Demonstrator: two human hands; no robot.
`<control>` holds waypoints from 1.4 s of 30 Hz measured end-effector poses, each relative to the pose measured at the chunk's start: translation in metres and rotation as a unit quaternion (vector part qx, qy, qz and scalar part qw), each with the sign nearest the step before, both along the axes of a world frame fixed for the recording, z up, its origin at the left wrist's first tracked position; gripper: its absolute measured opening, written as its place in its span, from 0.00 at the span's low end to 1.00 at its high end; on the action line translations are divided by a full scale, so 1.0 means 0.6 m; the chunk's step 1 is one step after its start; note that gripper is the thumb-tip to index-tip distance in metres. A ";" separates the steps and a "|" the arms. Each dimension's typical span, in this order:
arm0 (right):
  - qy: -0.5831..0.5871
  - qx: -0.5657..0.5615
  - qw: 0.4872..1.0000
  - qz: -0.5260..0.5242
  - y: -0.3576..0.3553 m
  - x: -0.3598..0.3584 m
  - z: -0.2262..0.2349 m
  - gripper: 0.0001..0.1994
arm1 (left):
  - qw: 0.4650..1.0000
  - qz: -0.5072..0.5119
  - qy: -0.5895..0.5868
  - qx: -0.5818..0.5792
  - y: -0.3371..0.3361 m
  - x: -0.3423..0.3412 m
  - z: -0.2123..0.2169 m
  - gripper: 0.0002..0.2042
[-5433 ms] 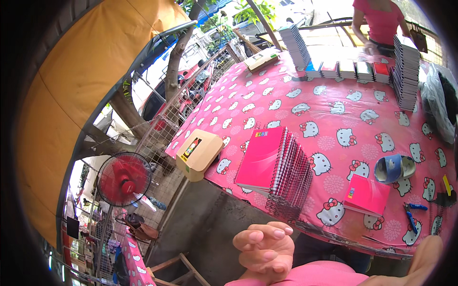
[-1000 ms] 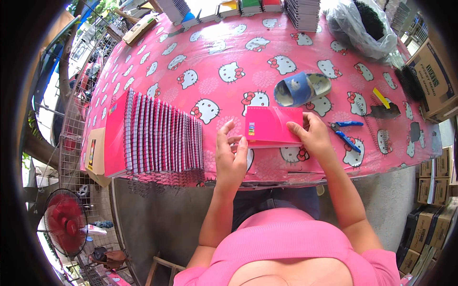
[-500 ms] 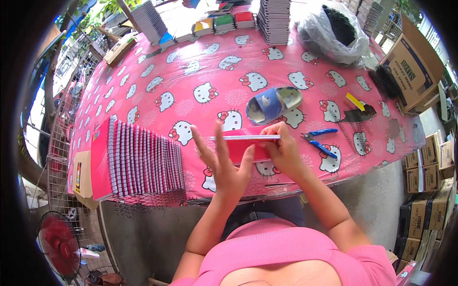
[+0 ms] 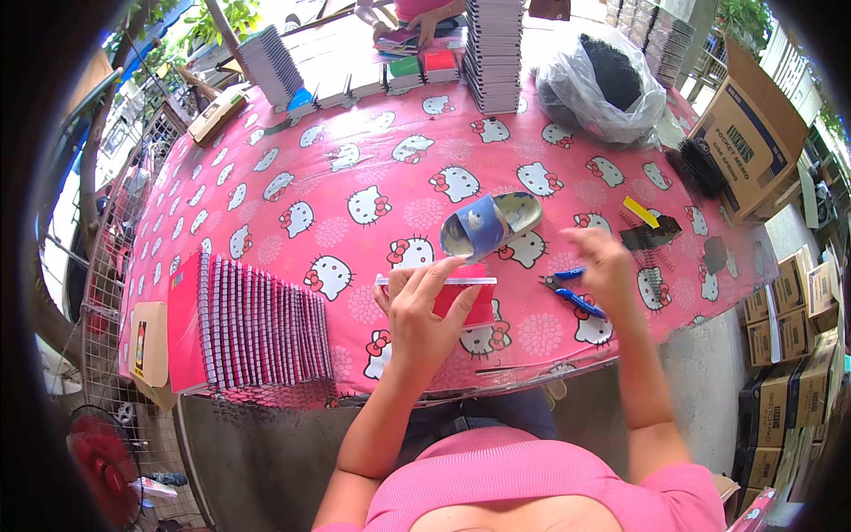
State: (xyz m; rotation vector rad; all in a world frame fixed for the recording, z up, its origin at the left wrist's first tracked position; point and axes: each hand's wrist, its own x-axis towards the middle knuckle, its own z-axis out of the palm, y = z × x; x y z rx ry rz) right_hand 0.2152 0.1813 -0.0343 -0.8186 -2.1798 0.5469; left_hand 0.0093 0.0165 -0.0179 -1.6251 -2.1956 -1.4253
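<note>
A small pad with a red cover point(image 4: 472, 303) stands near the table's front, its white page edge facing up. My left hand point(image 4: 420, 309) grips it at its left side, thumb in front and fingers behind. Raised over the table to the right, my right hand point(image 4: 607, 266) is apart from the pad and smeared by motion; whether it holds anything does not show. Blue-handled pliers point(image 4: 576, 297) lie open-jawed just left of it. A blue slipper point(image 4: 483, 226) rests beyond the pad. At the left stands a long row of red spiral notebooks point(image 4: 257, 328).
Loose wire coils point(image 4: 651, 257) and a yellow strip point(image 4: 640, 213) lie to the right. Farther back are a plastic bag of black coils point(image 4: 612, 97), an open carton point(image 4: 745, 146) and a tall notebook stack point(image 4: 492, 58). A co-worker's hands point(image 4: 425, 27) handle pads across the table.
My right hand has let go of the pad and moved right, past the pliers. My left hand has closed on the pad. The co-worker's hands have come further into view.
</note>
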 end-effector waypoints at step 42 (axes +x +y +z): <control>-0.054 0.012 0.989 0.140 -0.089 -0.086 0.060 0.14 | 0.999 0.002 0.040 0.036 -0.003 -0.006 -0.002 0.11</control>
